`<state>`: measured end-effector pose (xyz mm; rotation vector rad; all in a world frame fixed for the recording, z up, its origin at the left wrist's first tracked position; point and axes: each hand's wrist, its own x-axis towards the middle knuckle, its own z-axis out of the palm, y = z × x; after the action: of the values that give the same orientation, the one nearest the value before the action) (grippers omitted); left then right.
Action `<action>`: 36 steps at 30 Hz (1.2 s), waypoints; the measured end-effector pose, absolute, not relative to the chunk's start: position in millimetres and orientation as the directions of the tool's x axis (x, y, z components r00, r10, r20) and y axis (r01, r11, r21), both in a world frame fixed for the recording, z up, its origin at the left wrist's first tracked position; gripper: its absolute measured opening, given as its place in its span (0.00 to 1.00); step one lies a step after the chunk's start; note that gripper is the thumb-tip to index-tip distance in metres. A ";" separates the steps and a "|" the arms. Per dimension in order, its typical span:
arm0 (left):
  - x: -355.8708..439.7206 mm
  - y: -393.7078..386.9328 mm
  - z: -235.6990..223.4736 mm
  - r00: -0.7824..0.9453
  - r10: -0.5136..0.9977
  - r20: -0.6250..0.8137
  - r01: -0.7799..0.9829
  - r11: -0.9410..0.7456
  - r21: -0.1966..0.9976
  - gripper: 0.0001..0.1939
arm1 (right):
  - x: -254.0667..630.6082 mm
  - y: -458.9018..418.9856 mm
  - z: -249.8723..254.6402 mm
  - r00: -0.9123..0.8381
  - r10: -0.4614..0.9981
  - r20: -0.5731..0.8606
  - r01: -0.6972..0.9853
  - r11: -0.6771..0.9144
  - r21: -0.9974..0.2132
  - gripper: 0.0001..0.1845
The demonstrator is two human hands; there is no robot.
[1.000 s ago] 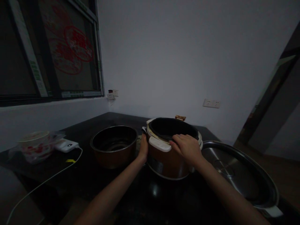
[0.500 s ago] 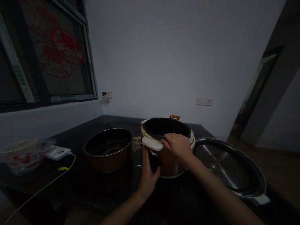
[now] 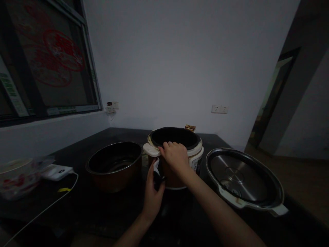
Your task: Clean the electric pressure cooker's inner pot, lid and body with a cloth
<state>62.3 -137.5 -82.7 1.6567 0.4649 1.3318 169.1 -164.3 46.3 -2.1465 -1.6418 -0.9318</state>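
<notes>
A brown electric cooker (image 3: 168,171) with a white rim and a dark inner well stands in front of me, its lid off. My right hand (image 3: 176,156) is closed over the near rim, fingers hooked over its edge. Low on the left side, my left hand (image 3: 153,192) grips the cooker around a black part with a white edge; what that part is stays unclear in the dim light. A white lug (image 3: 151,150) sticks out from the rim above the left hand. Beyond the right arm, a white panel (image 3: 195,161) shows on the cooker's side.
Left of the cooker sits a brown inner pot (image 3: 115,180). A round metal-lined lid (image 3: 246,178) lies upturned at right. On the dark table (image 3: 84,212) are a bagged tub (image 3: 17,180) and a white device (image 3: 58,171) with a cable. Wall sockets (image 3: 219,109) are behind.
The cooker has turned under my hands: its white lug has swung left and the side panel has come into view at right. Both hands have kept hold. The view has shifted slightly.
</notes>
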 end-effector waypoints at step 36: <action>22.5 -175.8 -11.8 0.852 0.453 0.262 -0.195 -0.189 0.962 0.19 | 160.8 -306.7 -37.6 0.418 0.907 0.053 -0.175 0.138 -0.975 0.34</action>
<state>22.5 -175.8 -11.8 1.6640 0.2029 0.5884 160.8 -306.7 -37.6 -1.1642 -0.8014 0.9178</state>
